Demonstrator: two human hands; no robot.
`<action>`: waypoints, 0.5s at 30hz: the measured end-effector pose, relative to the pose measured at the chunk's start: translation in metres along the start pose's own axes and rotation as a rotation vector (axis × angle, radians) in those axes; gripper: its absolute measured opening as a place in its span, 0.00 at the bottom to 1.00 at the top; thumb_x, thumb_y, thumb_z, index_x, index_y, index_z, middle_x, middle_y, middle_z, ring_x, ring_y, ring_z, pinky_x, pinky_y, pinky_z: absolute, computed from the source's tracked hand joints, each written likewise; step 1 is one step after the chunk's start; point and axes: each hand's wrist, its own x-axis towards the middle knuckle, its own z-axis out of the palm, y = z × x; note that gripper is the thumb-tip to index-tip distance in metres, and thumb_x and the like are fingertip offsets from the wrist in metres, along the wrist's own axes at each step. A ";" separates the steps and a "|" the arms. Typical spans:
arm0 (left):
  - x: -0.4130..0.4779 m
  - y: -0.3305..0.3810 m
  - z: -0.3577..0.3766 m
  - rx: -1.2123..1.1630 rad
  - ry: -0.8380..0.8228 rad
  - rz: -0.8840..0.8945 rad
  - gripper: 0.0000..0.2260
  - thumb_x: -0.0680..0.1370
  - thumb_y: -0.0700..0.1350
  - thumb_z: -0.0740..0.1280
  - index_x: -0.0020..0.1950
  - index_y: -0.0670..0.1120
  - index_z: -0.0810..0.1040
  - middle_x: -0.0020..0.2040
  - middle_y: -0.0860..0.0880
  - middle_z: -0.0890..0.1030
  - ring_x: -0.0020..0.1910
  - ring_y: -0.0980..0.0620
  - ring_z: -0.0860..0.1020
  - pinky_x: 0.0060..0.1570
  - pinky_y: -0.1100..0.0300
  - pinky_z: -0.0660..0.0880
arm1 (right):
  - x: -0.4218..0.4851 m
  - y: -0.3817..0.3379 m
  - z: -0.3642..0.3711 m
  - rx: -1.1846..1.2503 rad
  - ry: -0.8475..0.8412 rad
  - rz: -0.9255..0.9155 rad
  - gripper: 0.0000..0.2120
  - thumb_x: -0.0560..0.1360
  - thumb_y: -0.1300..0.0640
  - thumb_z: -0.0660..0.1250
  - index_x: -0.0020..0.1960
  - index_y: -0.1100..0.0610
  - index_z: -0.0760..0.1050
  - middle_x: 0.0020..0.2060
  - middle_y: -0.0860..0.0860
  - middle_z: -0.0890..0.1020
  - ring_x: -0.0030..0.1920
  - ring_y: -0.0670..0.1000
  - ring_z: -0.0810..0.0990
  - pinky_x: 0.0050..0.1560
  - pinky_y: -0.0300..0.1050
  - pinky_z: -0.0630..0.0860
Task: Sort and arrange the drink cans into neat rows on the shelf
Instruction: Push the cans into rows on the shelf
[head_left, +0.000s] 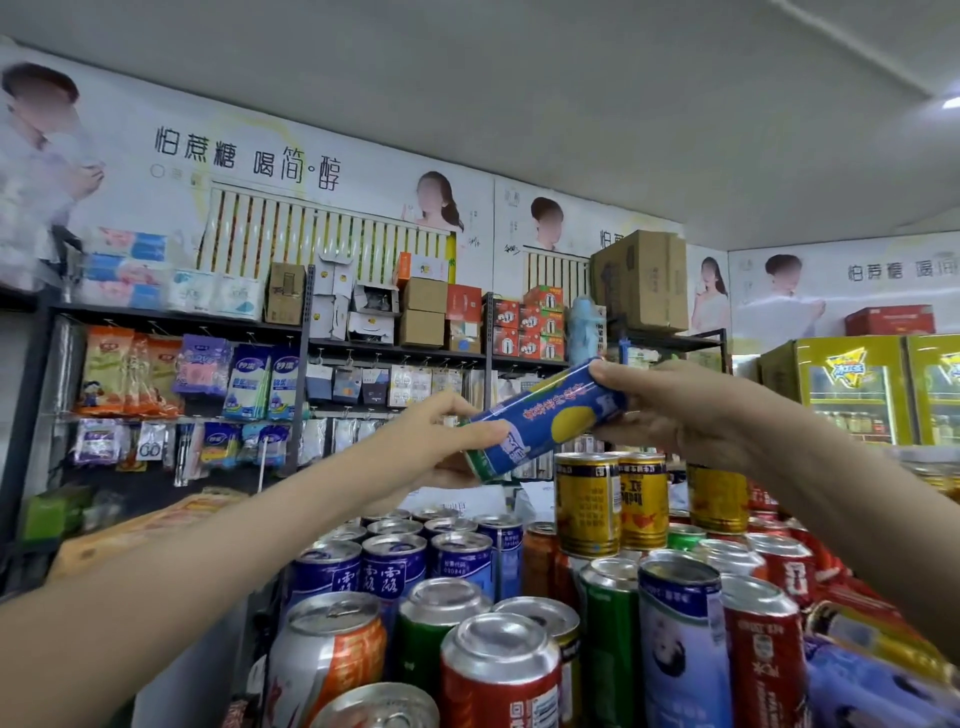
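I hold a long slim blue can with a yellow patch (545, 418) sideways in the air above the display. My left hand (447, 426) grips its lower left end and my right hand (660, 405) grips its upper right end. Below stand several drink cans: dark blue ones (395, 566) in rows at the centre left, gold ones (589, 504) stacked higher behind, red ones (761, 660) at the right, and green (610, 634), orange-and-silver (324, 660) and pale blue (680, 649) cans at the front.
A black wall rack (306, 332) on the left holds hanging packets, with cardboard boxes (641, 280) and tissue packs on top. Yellow-framed drink fridges (852, 389) stand at the right. Posters cover the upper wall.
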 end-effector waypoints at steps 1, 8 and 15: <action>-0.001 0.000 0.000 -0.060 0.017 0.019 0.14 0.71 0.45 0.71 0.49 0.42 0.70 0.51 0.41 0.82 0.43 0.49 0.83 0.43 0.57 0.80 | -0.001 0.000 -0.001 -0.012 -0.018 0.018 0.17 0.72 0.55 0.69 0.54 0.65 0.70 0.51 0.63 0.80 0.51 0.58 0.82 0.43 0.46 0.82; -0.004 0.025 -0.006 -0.087 0.199 0.141 0.17 0.69 0.43 0.73 0.57 0.44 0.75 0.54 0.42 0.80 0.48 0.48 0.82 0.43 0.57 0.81 | -0.002 0.009 0.001 -0.748 -0.090 -0.126 0.29 0.66 0.44 0.74 0.63 0.54 0.70 0.54 0.49 0.78 0.52 0.46 0.78 0.50 0.41 0.76; -0.006 0.051 0.013 0.460 0.137 0.251 0.22 0.68 0.46 0.76 0.61 0.53 0.75 0.56 0.54 0.78 0.50 0.56 0.79 0.42 0.62 0.80 | 0.000 0.014 0.028 -0.684 -0.133 -0.336 0.29 0.74 0.53 0.69 0.71 0.51 0.62 0.56 0.47 0.76 0.51 0.42 0.76 0.44 0.36 0.75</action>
